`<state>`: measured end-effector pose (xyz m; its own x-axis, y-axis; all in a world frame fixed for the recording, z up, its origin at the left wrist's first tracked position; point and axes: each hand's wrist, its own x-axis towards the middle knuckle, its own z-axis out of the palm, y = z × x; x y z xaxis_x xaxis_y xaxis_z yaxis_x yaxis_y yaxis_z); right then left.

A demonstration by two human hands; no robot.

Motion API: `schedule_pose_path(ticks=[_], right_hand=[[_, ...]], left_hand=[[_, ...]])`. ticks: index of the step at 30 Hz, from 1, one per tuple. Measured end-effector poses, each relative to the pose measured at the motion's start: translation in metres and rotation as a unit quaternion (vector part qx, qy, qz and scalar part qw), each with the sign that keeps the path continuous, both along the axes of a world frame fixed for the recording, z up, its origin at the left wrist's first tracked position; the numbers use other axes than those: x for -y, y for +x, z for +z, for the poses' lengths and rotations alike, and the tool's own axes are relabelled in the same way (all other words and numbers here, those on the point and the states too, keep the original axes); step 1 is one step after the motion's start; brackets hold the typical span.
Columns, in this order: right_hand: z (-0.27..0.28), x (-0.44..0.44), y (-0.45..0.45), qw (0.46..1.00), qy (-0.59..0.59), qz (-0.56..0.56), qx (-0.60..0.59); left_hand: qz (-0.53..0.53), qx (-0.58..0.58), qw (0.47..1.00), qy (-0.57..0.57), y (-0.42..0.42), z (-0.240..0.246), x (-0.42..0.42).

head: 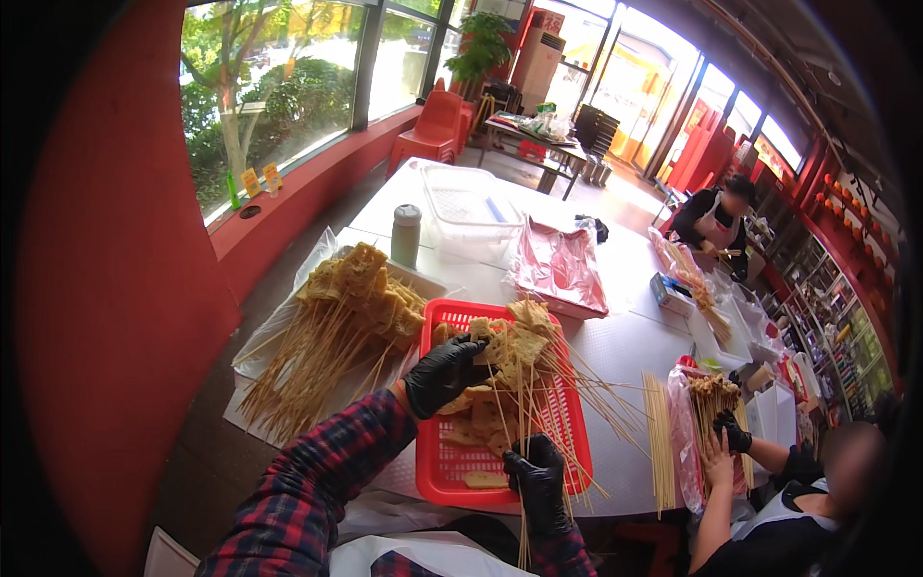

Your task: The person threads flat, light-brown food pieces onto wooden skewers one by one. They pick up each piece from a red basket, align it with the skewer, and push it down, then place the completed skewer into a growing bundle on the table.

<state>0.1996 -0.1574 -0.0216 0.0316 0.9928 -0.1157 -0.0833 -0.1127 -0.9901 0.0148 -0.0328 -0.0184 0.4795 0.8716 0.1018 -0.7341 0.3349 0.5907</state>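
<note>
Black gloves cover both my hands. My left hand (445, 373) pinches a tan, spongy slice, perhaps fried tofu (490, 340), over a red plastic basket (431, 461). Bamboo skewers (523, 433) are gripped near their lower part by my right hand (539, 482), at the basket's near right side. Their tops run up to the slices by my left fingertips. Several skewered slices (530, 342) lie along the far right part of the basket, sticks poking out over the rim. Loose slices (490, 422) rest on the basket floor, partly hidden by my hands.
A big heap of skewered slices (360, 288) lies on plastic at left. Beyond stand a bottle (406, 236), a clear plastic bin (472, 238) and a plastic-lined tray (561, 270). Bare skewers (657, 440) lie at right, near a co-worker's hands (725, 443). Another person (721, 223) works farther off.
</note>
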Motion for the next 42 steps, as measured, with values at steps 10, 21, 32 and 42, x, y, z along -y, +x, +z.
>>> schedule_pose_path(ticks=[10, 21, 32, 42], right_hand=[[-0.005, -0.002, 0.002, 1.0, 0.009, -0.018, -0.013], [-0.001, -0.003, -0.001, 0.999, 0.013, -0.045, 0.016], [-0.01, -0.001, 0.001, 0.998, 0.046, -0.039, 0.016], [-0.008, 0.001, -0.002, 0.998, 0.045, -0.027, 0.022]], left_hand=[[0.108, -0.077, 0.991, 0.009, 0.022, -0.005, 0.002], [0.222, -0.216, 0.911, 0.271, 0.043, -0.019, 0.019], [0.096, -0.002, 0.995, -0.004, 0.028, -0.001, 0.02], [0.007, 0.02, 1.0, -0.002, 0.018, 0.019, 0.016]])
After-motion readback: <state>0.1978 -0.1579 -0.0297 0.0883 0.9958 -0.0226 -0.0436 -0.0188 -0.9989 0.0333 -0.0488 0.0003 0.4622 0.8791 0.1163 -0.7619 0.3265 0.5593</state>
